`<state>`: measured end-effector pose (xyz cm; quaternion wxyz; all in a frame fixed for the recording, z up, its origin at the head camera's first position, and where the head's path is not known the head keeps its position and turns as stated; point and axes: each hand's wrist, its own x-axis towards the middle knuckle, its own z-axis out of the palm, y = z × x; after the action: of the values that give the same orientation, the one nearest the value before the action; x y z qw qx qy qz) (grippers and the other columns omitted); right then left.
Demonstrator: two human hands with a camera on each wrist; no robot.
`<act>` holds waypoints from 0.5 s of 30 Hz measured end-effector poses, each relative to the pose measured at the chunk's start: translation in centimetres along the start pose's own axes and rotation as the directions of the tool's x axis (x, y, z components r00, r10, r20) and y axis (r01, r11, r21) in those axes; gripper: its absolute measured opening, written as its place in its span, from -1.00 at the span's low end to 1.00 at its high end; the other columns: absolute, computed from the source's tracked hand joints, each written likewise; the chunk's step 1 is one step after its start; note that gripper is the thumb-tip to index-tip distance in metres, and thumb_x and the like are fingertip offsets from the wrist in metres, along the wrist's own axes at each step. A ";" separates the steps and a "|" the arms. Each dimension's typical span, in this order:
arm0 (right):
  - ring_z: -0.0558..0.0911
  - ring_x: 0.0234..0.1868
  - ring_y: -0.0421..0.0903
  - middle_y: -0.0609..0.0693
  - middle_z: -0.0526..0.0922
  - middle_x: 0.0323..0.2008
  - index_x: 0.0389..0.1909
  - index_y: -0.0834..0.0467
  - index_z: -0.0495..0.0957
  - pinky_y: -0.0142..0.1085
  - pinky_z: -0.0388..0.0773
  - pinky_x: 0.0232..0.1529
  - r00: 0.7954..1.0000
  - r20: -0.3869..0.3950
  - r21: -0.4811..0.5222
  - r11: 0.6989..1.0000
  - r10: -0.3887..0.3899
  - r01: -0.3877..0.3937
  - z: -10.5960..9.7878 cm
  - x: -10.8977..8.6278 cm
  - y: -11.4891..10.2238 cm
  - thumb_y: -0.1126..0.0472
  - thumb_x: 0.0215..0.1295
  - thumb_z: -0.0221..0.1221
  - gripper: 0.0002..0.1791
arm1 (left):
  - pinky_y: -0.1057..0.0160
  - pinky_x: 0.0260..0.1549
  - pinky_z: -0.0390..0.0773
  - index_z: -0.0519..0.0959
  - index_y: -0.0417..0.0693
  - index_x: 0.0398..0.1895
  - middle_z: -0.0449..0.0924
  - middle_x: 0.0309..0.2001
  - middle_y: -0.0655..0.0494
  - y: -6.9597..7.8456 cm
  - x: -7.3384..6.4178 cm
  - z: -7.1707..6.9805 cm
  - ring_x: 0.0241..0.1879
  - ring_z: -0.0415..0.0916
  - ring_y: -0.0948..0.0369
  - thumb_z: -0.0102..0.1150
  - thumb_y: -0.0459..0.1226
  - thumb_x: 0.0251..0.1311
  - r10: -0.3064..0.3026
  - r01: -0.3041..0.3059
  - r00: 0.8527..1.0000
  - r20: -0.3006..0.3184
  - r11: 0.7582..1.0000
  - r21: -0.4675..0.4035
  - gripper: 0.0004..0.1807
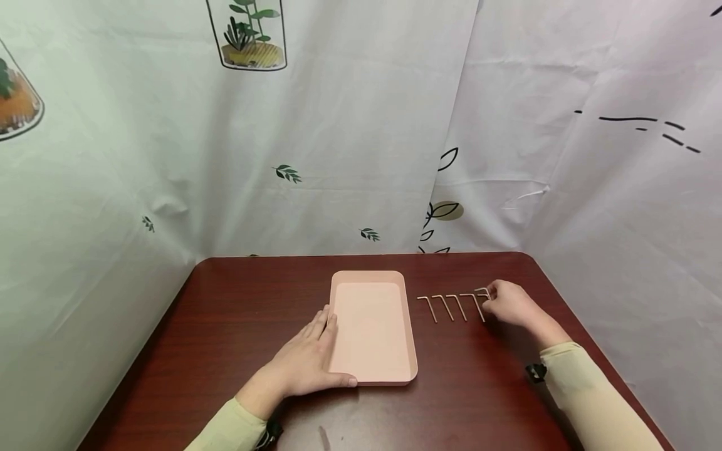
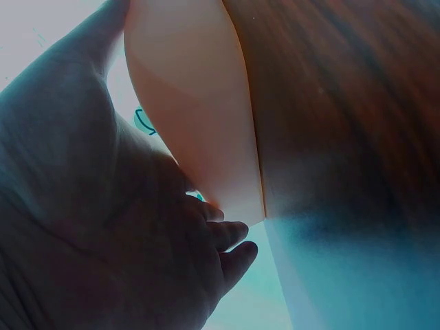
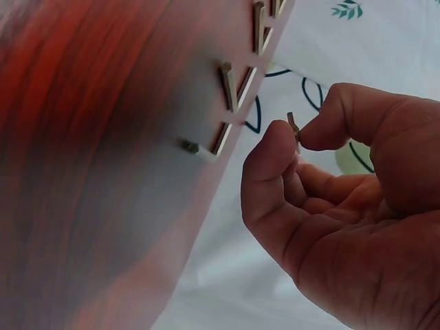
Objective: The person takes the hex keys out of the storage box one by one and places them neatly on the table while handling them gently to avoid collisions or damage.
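Note:
A hex key [image 3: 291, 124] is pinched between the thumb and index finger of my right hand [image 1: 510, 302], at the right end of a row. Several more L-shaped hex keys [image 1: 444, 307] lie side by side on the table, right of a shallow pink tray [image 1: 372, 332]. My left hand [image 1: 301, 360] rests along the tray's left side, its fingers extended at the rim and the thumb at the near edge. In the left wrist view the palm [image 2: 89, 206] is beside the tray wall [image 2: 199, 89].
The dark red wooden table [image 1: 254, 313] has rounded far corners. White printed cloth [image 1: 350, 125] hangs behind it and along both sides. Dark wrist straps [image 1: 536, 373] show at the sleeves.

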<state>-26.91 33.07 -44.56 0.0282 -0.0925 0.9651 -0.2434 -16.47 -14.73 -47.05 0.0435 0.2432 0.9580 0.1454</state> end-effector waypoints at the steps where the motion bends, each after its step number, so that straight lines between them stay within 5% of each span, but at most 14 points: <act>1: 0.53 -0.46 -0.08 0.01 0.50 -0.45 -0.21 0.36 0.51 -0.18 0.40 -0.35 1.000 0.003 0.006 1.000 0.001 -0.001 0.0 0.0 0.1 0.35 0.21 0.22 -0.81 | -0.19 0.65 0.20 0.03 -0.44 0.76 -0.14 0.76 -0.45 0.0 0.0 0.0 0.76 -0.06 -0.23 0.25 0.62 0.15 0.000 0.000 1.000 0.000 1.000 -0.002 0.55; 8: 0.47 -0.52 -0.11 -0.07 0.42 -0.57 -0.43 0.19 0.42 -0.20 0.34 -0.39 1.000 -0.002 -0.007 1.000 0.013 -0.013 0.0 0.2 1.0 0.34 0.17 0.22 -0.86 | -0.18 0.65 0.20 0.03 -0.44 0.76 -0.14 0.77 -0.44 -0.1 0.0 0.2 0.76 -0.06 -0.22 0.25 0.63 0.15 -0.002 0.002 1.000 -0.001 1.000 -0.001 0.55; 15: 0.51 -0.48 -0.08 -0.02 0.48 -0.51 -0.36 0.26 0.49 -0.20 0.42 -0.36 0.999 0.007 -0.018 0.999 0.032 -0.032 -0.2 0.2 1.8 0.33 0.20 0.23 -0.89 | -0.19 0.65 0.20 0.03 -0.44 0.76 -0.14 0.77 -0.44 -0.1 0.0 0.1 0.76 -0.06 -0.23 0.25 0.62 0.15 -0.001 0.001 1.000 -0.004 1.000 0.001 0.55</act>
<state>-27.47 34.71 -45.22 0.0348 -0.0782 0.9685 -0.2337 -16.46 -14.76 -47.20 0.0413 0.2423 0.9584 0.1454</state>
